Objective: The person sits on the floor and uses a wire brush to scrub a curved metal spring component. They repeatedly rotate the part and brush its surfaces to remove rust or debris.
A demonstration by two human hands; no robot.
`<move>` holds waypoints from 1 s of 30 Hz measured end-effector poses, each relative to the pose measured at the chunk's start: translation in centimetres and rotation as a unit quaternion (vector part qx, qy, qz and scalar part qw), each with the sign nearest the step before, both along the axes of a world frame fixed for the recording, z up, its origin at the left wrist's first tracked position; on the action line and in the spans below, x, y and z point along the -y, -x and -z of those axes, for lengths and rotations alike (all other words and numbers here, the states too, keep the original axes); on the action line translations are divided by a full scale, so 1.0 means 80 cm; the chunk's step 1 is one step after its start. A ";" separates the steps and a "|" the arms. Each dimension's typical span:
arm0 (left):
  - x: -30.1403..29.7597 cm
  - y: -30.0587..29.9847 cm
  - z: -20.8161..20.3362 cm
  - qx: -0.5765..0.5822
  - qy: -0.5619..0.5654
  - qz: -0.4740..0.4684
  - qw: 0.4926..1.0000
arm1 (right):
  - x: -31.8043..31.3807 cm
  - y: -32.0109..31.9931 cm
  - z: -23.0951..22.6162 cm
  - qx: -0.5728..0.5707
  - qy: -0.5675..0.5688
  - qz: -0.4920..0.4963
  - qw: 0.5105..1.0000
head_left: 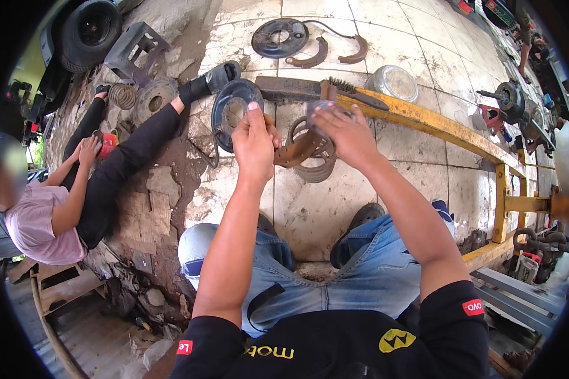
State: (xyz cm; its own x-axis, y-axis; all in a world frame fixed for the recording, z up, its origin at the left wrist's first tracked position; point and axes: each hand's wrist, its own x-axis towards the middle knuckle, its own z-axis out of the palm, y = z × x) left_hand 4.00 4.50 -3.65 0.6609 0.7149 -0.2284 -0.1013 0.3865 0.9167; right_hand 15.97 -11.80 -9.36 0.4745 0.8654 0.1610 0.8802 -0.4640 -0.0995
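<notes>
My left hand (254,144) is closed around one end of a curved, rusty brown brake shoe (292,153), thumb pointing up. Over the shoe's far end lies my right hand (348,134), its fingers pressing a dark greyish flat piece (316,112) against it; blur hides what that piece is. Beneath the shoe, a round ringed metal part (316,172) sits on the tiles, partly covered. Just beyond my left hand stands a dark round brake backing plate (224,101). A wire brush (357,93) rests on the yellow metal frame (436,126) past my right hand.
Another backing plate (278,38) and two brake shoes (311,55) (355,50) lie farther off. A round metal drum (393,83) stands behind the frame. At left, a seated person (44,221) holds a red can (109,144), near a coil spring (122,96) and grey stool (133,54).
</notes>
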 end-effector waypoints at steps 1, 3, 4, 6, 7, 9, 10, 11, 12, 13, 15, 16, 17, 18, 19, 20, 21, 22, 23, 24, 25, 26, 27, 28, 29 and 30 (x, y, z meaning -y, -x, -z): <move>0.000 0.000 0.001 0.004 -0.008 -0.002 1.000 | 0.000 -0.008 -0.010 0.003 0.003 0.028 1.000; -0.001 0.000 0.002 0.000 0.007 -0.014 1.000 | -0.008 0.011 -0.020 -0.013 -0.034 -0.010 0.999; -0.001 -0.003 0.001 -0.002 0.013 -0.016 1.000 | -0.008 0.023 -0.018 -0.029 -0.044 -0.069 0.996; -0.003 -0.004 0.006 0.015 0.015 -0.005 1.000 | -0.004 0.038 -0.002 -0.107 -0.046 -0.125 0.985; -0.004 0.000 0.006 0.020 0.015 0.001 1.000 | -0.003 0.032 -0.001 -0.074 -0.034 -0.093 0.992; 0.000 0.001 0.002 0.009 0.006 -0.001 1.000 | -0.002 0.005 -0.005 -0.001 -0.006 -0.031 1.000; 0.004 -0.001 0.002 0.004 0.005 -0.004 1.000 | 0.001 0.006 -0.011 -0.025 -0.023 -0.007 0.999; 0.004 -0.001 0.000 0.002 0.013 -0.002 1.000 | -0.002 0.011 -0.011 -0.034 -0.037 -0.028 0.998; 0.003 -0.002 -0.001 -0.001 0.020 0.000 1.000 | -0.007 0.020 -0.010 -0.042 -0.050 -0.050 0.997; 0.002 0.000 -0.002 -0.005 0.026 0.003 1.000 | -0.010 0.031 -0.009 -0.052 -0.065 -0.072 0.994; 0.001 -0.002 0.002 0.005 0.022 -0.001 1.000 | -0.006 0.037 -0.004 -0.070 -0.023 -0.108 0.991; -0.001 -0.002 0.004 0.008 0.019 -0.002 1.000 | -0.005 0.025 -0.002 -0.051 -0.007 -0.079 0.996; -0.001 -0.002 0.005 0.006 0.016 -0.001 1.000 | -0.004 0.013 -0.006 -0.030 0.010 -0.052 0.998; -0.001 -0.002 0.006 0.005 0.013 0.000 1.000 | -0.001 0.006 -0.010 -0.063 -0.014 -0.029 0.997; 0.001 -0.003 0.005 0.004 0.012 0.002 1.000 | -0.003 0.006 -0.011 -0.054 -0.027 -0.023 0.998; 0.000 -0.003 0.005 0.001 0.025 0.001 1.000 | -0.007 0.012 -0.011 -0.044 -0.041 -0.017 0.998; 0.000 -0.003 0.004 0.002 0.029 0.002 1.000 | -0.009 0.018 -0.011 -0.034 -0.055 -0.011 0.998; -0.002 -0.002 0.004 0.003 0.031 0.004 1.000 | -0.010 0.029 -0.015 -0.053 -0.050 -0.069 0.995; -0.003 -0.002 0.003 0.003 0.033 0.006 0.999 | -0.009 0.031 -0.012 -0.066 -0.048 -0.078 0.994; -0.004 -0.004 0.003 0.002 0.030 0.004 1.000 | -0.009 0.032 -0.004 -0.079 -0.047 -0.086 0.992; -0.003 -0.004 0.003 0.001 0.027 0.002 1.000 | -0.009 0.032 -0.004 -0.092 -0.045 -0.095 0.990; -0.004 -0.004 0.002 0.000 0.024 0.000 1.000 | -0.008 0.024 -0.008 -0.076 -0.013 -0.082 0.994; -0.004 -0.004 0.001 0.000 0.030 -0.004 1.000 | -0.007 0.019 -0.011 -0.063 -0.019 -0.061 0.996; -0.004 -0.002 0.002 -0.001 0.037 -0.007 0.999 | -0.007 0.017 -0.014 -0.051 -0.023 -0.040 0.998; -0.004 -0.001 0.003 -0.002 0.044 -0.010 0.999 | -0.007 0.017 -0.018 -0.040 -0.028 -0.020 0.999; -0.007 0.000 0.003 -0.004 0.041 -0.010 0.999 | -0.009 0.023 -0.020 -0.035 -0.036 -0.018 0.999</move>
State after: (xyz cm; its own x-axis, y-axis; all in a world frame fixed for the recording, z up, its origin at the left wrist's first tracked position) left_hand 3.98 5.04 -3.89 0.6445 0.7065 -0.2924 -0.1029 0.4591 0.8824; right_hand 14.17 -11.05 -7.73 0.4552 0.8695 0.1918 0.8861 -0.4213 -0.1930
